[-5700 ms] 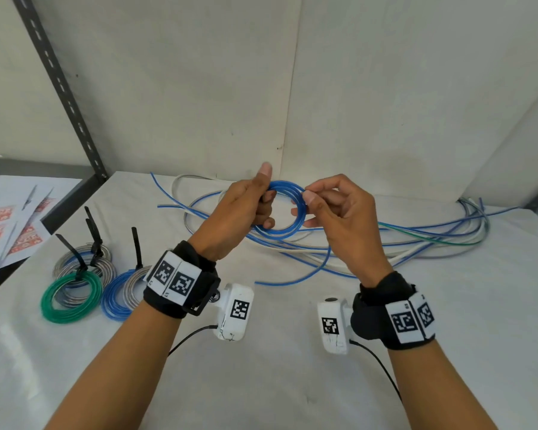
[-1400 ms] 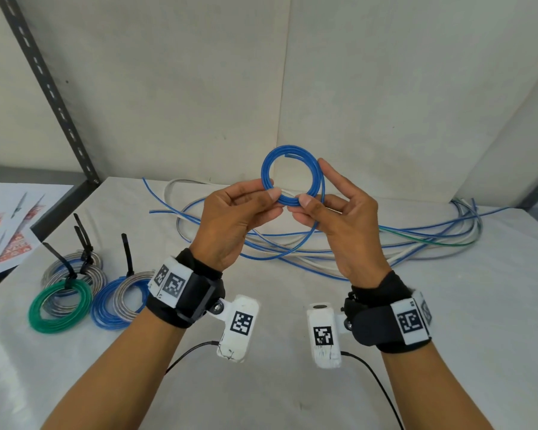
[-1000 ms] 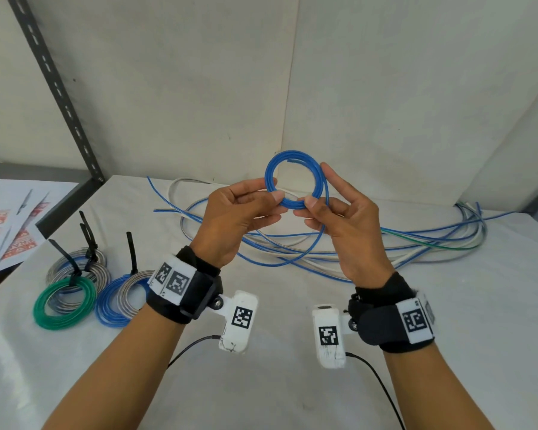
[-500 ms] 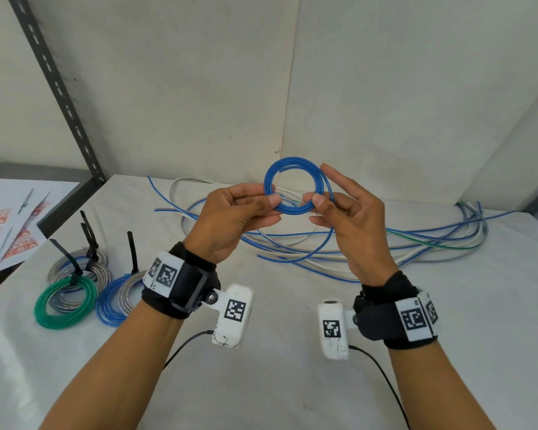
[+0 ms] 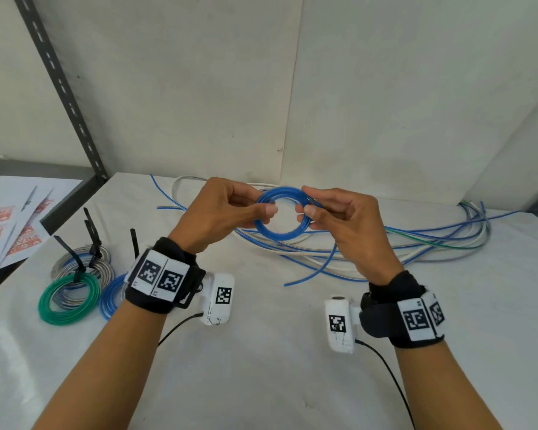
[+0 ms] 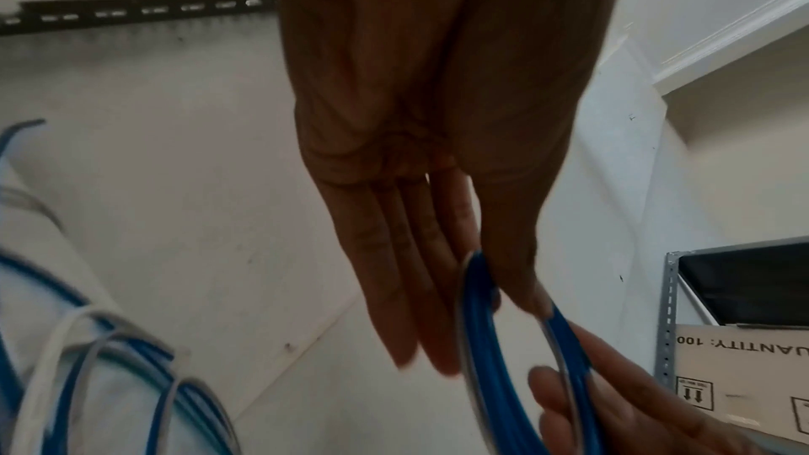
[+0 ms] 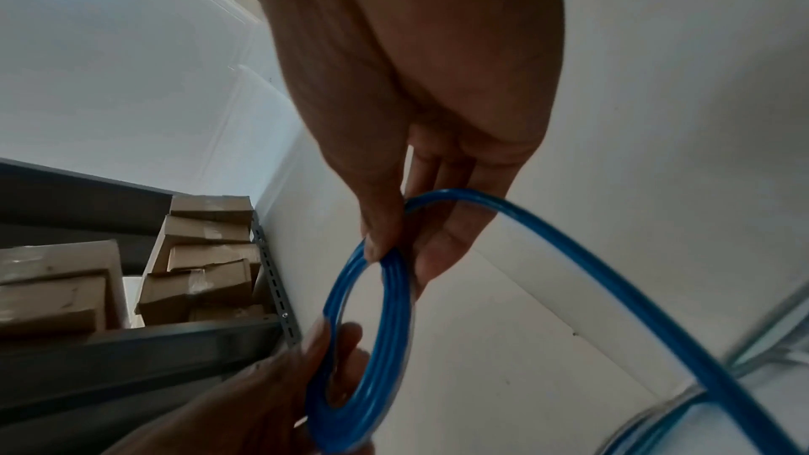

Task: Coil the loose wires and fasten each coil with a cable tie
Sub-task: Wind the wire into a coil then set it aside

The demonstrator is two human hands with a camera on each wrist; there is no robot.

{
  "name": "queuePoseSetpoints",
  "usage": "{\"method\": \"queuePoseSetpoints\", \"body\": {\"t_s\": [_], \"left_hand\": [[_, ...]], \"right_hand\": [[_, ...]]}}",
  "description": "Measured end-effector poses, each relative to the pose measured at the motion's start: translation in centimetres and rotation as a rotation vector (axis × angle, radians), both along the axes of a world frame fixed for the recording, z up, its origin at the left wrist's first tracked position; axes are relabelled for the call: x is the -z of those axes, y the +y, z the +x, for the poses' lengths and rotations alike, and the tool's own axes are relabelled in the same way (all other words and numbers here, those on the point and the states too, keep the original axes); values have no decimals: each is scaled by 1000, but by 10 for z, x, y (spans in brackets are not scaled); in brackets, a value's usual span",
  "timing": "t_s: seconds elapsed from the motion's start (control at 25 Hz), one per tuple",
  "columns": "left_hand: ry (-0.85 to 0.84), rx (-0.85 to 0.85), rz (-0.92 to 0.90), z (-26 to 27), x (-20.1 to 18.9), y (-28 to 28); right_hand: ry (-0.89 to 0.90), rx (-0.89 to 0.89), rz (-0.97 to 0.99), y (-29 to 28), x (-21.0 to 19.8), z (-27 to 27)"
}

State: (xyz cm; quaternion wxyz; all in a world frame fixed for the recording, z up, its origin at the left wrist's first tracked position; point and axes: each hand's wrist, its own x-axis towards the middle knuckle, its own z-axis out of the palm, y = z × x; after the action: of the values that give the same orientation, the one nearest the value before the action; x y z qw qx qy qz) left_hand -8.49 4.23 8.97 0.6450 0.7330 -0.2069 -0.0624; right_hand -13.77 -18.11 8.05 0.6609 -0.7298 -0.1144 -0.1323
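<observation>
A small blue wire coil (image 5: 280, 233) hangs in the air between both hands, above the table. My left hand (image 5: 227, 209) pinches its left side between thumb and fingers; the same coil (image 6: 481, 341) shows in the left wrist view. My right hand (image 5: 333, 215) pinches the right side, and the coil (image 7: 372, 324) shows there under the thumb. A loose blue tail (image 5: 317, 268) drops from the coil to the table. A pile of loose blue, white and green wires (image 5: 416, 243) lies behind the hands.
At the left lie finished coils with black cable ties: a green one (image 5: 69, 301), a grey one (image 5: 81, 268) and a blue one (image 5: 111, 301). Printed papers (image 5: 10, 225) sit far left beside a dark shelf upright (image 5: 62, 88). White table (image 5: 261, 367) in front.
The hands have lowered the blue coil and turned it flatter toward me. The right hand's fingers have curled in from stretched out. The coil has grown over the last seconds.
</observation>
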Motion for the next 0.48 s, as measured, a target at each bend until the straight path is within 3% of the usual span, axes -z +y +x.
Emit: {"method": "queuePoseSetpoints", "body": {"t_s": [0.12, 0.32, 0.48], "left_hand": [[23, 66, 120, 1, 1, 5], [30, 74, 18, -4, -2, 1], [13, 61, 74, -1, -1, 3]], "right_hand": [[4, -56, -93, -6, -2, 0], [-43, -52, -166, -11, -8, -2], [-87, -17, -236, -7, -5, -2]]}}
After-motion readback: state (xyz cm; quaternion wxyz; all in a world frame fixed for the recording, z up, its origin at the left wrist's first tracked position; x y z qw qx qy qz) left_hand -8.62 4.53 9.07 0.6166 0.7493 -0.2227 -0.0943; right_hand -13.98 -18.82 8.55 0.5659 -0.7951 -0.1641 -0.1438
